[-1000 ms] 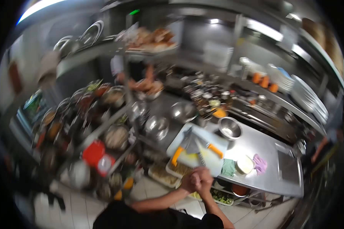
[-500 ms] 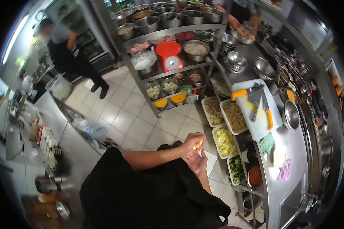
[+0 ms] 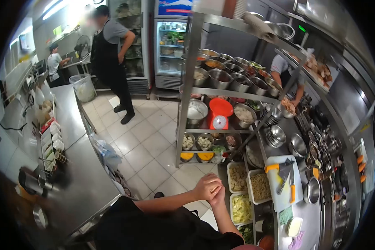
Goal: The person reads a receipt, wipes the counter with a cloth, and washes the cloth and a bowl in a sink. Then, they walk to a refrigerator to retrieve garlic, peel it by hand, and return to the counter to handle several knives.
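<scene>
My left hand [image 3: 206,187] is closed, its fingers curled and pressed against my right hand [image 3: 217,197]. The two hands meet in front of my dark apron [image 3: 154,227], over the floor. My right hand also looks closed, cupped under the left, and its fingers are mostly hidden. A small pale bit shows between the hands, too little to name. Nearest to them on the right are a white tub of chopped cabbage [image 3: 241,209], a tub of noodles [image 3: 260,186] and a tub of pale chunks [image 3: 237,177].
A steel shelf rack [image 3: 183,125] ahead carries metal pots and a red scale [image 3: 221,113]. On the right counter lies a cutting board [image 3: 282,200] with orange-handled knives. A steel counter [image 3: 83,179] runs along the left. One person [image 3: 108,54] stands ahead; others work farther off.
My view has lifted and turned, bringing the fridges and another person into sight. My right hand, earlier open with palm up, is now folded against the left. The pale bits are mostly covered.
</scene>
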Tool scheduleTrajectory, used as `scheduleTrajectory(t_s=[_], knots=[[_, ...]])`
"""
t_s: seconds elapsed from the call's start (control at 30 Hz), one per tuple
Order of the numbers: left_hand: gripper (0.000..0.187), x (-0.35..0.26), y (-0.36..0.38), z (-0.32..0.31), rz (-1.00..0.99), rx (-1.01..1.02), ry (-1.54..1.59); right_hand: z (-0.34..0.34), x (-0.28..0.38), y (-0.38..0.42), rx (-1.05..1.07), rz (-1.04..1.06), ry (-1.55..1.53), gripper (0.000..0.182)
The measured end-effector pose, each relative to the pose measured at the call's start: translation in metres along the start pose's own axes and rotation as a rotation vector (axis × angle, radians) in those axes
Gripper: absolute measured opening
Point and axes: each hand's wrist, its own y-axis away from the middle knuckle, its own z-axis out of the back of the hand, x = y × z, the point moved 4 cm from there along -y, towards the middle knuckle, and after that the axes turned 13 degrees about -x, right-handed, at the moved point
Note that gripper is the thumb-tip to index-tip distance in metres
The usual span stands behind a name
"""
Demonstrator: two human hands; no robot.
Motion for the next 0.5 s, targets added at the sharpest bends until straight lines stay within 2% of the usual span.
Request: scheduleTrajectory(t_s=[0.1,0.13,0.17,0.2,0.27,0.3,0.33,0.4,0.43,0.47,0.5], knots=[[0.01,0.037,-0.022,0.042,-0.016,-0.031,-0.188,0.002,-0.022,-0.062,-0.022,0.098,0.227,0.027],[0.01,0.057,-0.028,0.059,0.072,-0.173,-0.229,0.004,-0.029,-0.083,0.0,0.136,0.318,0.028],[0.011,0.073,-0.03,0.079,0.168,-0.321,-0.277,-0.033,-0.044,-0.089,-0.146,0.133,0.223,0.025],[0.011,0.082,-0.033,0.095,0.181,-0.347,-0.301,-0.05,-0.061,-0.104,-0.15,0.105,0.247,0.025],[0.019,0.13,-0.034,0.121,0.903,-0.569,0.41,-0.089,-0.079,-0.136,-0.028,0.362,0.263,0.021],[0.03,0.162,-0.023,0.125,1.284,-0.667,1.009,-0.12,-0.087,-0.139,-0.036,0.78,0.936,0.018],[0.03,0.182,-0.015,0.14,1.289,-0.646,1.018,-0.123,-0.101,-0.157,-0.044,0.799,0.928,0.018],[0.035,0.197,-0.029,0.177,1.371,-0.64,1.153,-0.139,-0.129,-0.187,0.162,1.093,1.271,0.015],[0.036,0.21,-0.034,0.193,1.275,-0.635,1.3,-0.148,-0.14,-0.2,0.139,1.135,1.26,0.015],[0.038,0.225,-0.037,0.207,1.171,-0.634,1.447,-0.168,-0.157,-0.203,0.214,1.199,1.292,0.014],[0.038,0.24,-0.031,0.221,1.181,-0.602,1.464,-0.187,-0.177,-0.204,0.288,1.253,1.331,0.014]])
